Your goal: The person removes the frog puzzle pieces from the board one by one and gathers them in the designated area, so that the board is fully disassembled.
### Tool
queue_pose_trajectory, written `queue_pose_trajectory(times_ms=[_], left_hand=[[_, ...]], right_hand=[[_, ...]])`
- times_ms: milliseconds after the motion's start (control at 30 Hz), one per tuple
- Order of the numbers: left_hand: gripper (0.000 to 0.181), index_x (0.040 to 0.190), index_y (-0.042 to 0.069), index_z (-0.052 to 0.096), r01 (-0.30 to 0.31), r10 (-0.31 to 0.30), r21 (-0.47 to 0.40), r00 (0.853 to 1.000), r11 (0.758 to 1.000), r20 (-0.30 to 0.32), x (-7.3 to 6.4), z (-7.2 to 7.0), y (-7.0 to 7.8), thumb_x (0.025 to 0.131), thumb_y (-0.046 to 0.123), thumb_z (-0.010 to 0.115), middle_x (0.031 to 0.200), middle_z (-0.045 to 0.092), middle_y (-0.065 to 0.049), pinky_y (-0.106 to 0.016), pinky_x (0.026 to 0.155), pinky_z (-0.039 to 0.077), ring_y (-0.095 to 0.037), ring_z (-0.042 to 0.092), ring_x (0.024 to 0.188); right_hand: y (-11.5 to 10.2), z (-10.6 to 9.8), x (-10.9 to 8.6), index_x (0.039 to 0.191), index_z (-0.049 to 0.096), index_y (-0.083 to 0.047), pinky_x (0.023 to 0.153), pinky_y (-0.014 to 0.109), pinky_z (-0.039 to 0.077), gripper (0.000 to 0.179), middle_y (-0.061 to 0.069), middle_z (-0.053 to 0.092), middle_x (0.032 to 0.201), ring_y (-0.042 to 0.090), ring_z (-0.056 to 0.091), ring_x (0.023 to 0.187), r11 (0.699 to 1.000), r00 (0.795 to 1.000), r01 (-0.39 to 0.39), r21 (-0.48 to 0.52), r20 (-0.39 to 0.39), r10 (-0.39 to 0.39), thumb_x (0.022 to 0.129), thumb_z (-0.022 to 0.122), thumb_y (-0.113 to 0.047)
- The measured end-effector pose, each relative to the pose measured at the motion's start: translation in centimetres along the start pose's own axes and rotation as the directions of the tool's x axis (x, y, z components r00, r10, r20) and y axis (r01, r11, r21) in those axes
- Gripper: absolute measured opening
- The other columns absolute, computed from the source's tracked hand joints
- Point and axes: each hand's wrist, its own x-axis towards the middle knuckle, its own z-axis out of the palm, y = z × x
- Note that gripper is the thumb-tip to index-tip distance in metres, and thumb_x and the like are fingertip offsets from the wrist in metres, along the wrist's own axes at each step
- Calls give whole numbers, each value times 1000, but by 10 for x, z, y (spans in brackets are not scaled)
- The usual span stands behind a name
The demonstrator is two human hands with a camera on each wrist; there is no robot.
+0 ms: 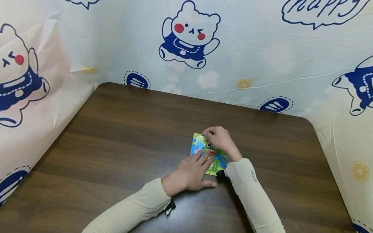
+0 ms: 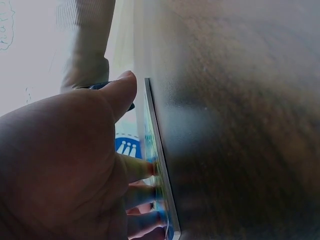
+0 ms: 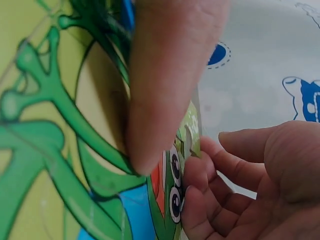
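Observation:
A small jigsaw puzzle (image 1: 217, 165) of a green frog on blue and lime lies flat on the table. My left hand (image 1: 191, 171) rests on its near left part, fingers straight and spread, thumb out beside the near edge. The left wrist view shows the puzzle's thin board (image 2: 159, 140) edge-on under those fingertips. Over the far edge is my right hand (image 1: 221, 138), its bent fingers touching the face near the frog's eyes. In the right wrist view the thumb of the right hand (image 3: 240, 185) stands apart from its fingers. Part of the frog is hidden beneath both hands.
The puzzle lies on a dark wood-grain table (image 1: 135, 135). A pale printed cloth (image 1: 241, 45) with bear drawings hangs behind the table and along both sides. Black straps with small devices (image 1: 169, 206) sit at the cream sleeves' cuffs.

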Motion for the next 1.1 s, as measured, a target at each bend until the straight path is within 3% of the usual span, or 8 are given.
queue_pose_trajectory(times_ms=[133,367,600,733,900,1100], left_hand=[[87,163,22,22,1,-1,-1,1000,1000,2,0,0,1,96,76,37,172,14,-1,-40,125,28,-23,14,159],[87,163,22,22,2,-2,-2,1000,1000,6,1,-1,1,96,75,38,172,14,-1,-40,125,28,-24,13,159],[87,163,22,23,2,-2,-3,1000,1000,9,1,-1,0,96,76,38,172,16,-2,-41,124,29,-24,15,159],[88,163,22,22,1,-1,-1,1000,1000,10,1,-2,1,96,76,38,172,16,-2,-41,124,29,-24,15,159],[87,163,23,22,5,-5,-3,1000,1000,11,1,-2,2,96,75,38,172,15,-1,-41,125,28,-24,14,159],[86,163,22,23,8,-8,-10,1000,1000,13,2,-3,2,97,74,39,172,16,-2,-41,125,27,-25,15,159]], right_hand=[[4,-3,2,118,76,-14,60,29,44,32,8,74,106,20,59,72,999,999,-28,47,22,27,108,48,-25],[6,-4,5,111,76,-17,72,32,52,23,6,74,101,20,65,83,995,998,-55,85,29,53,105,57,-27],[7,-3,8,107,75,-16,71,33,53,17,5,75,95,21,66,80,995,998,-53,87,24,51,102,62,-25],[9,-6,6,110,74,-13,74,34,56,18,9,74,100,22,67,83,983,998,-62,175,19,60,102,62,-24],[19,-14,8,117,71,-8,77,33,61,24,13,68,109,22,66,83,922,995,-95,375,4,101,103,61,-25],[33,-26,10,125,68,-7,74,29,62,30,10,64,117,14,67,81,810,983,-157,565,14,182,105,58,-27]])
